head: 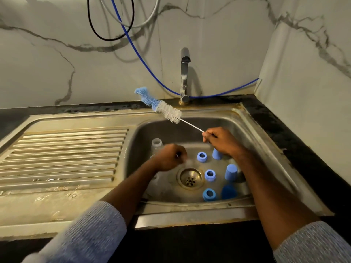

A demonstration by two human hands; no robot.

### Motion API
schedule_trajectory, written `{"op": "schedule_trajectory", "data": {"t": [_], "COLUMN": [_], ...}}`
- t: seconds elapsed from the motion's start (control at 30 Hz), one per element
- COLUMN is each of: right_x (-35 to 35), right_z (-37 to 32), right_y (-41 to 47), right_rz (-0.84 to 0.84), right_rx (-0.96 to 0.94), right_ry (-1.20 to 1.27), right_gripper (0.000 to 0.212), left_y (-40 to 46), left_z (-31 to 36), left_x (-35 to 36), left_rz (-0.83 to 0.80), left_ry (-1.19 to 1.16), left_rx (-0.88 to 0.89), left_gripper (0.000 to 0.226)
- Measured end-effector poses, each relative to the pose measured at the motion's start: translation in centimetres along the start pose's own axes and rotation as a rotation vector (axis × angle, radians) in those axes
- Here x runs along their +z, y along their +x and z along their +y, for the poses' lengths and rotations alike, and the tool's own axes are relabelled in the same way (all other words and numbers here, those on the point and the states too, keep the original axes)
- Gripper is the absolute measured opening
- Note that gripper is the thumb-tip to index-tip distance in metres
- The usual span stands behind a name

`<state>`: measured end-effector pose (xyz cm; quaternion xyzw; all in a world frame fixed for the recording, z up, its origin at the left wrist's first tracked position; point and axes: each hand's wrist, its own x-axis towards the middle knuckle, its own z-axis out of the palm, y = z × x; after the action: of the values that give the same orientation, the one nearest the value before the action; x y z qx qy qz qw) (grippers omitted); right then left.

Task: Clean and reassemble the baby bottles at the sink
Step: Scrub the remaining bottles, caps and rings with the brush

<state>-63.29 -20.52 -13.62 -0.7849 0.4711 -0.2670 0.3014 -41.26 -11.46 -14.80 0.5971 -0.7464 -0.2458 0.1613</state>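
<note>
Head: sink (pixel 266 133) with blue collars (pixel 209 175)

Behind the tap (pixel 184 73) I see a marble-pattern wall (pixel 47 59). A blue hose (pixel 144 65) passes behind the tap, and a black cable (pixel 98 33) and a grey cable (pixel 150 19) hang up-left of it.

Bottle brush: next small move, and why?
Probably lower the bottle brush into the clear bottle. The right hand pinches its wire handle, bristles raised above the sink; the open-mouthed bottle stands beside the left hand, which is blurred, so its grip is unclear.
</note>
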Motion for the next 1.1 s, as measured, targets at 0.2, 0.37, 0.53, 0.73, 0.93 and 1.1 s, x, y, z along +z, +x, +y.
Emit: {"op": "schedule_trajectory", "data": {"t": [0.2,0.37,0.53,0.73,0.93,1.1], "right_x": [0.5,1.1,2.0,2.1,2.2,2.4], "right_z": [-1.1,-3.4,-5.6,-5.9,-5.6,-5.4], "right_y": [0.0,-0.8,-1.8,-2.0,-2.1,-1.9], "right_rz": [-0.006,-0.046,-0.063,-0.082,-0.136,-0.152], "right_rx": [-0.018,-0.052,-0.048,-0.04,-0.034,-0.082], "right_ry": [0.039,0.126,0.268,0.269,0.254,0.224], "right_gripper": [0.033,0.033,0.031,0.031,0.032,0.032], "left_y": [-1.9,-2.1,-1.6,-1.1,-1.5,-1.5], "left_z": [-0.2,0.4,0.7,1.0,0.6,0.7], "left_x": [-4.3,-5.0,-3.9,-4.2,-4.7,-4.6], "left_rz": [0.543,0.658,0.696,0.736,0.751,0.648], "left_ry": [-1.43,-1.751,-1.669,-1.837,-1.865,-1.59], "left_rx": [-0.215,-0.172,-0.197,-0.101,-0.11,-0.134], "left_gripper": [0.021,0.037,0.03,0.026,0.021,0.027]}}
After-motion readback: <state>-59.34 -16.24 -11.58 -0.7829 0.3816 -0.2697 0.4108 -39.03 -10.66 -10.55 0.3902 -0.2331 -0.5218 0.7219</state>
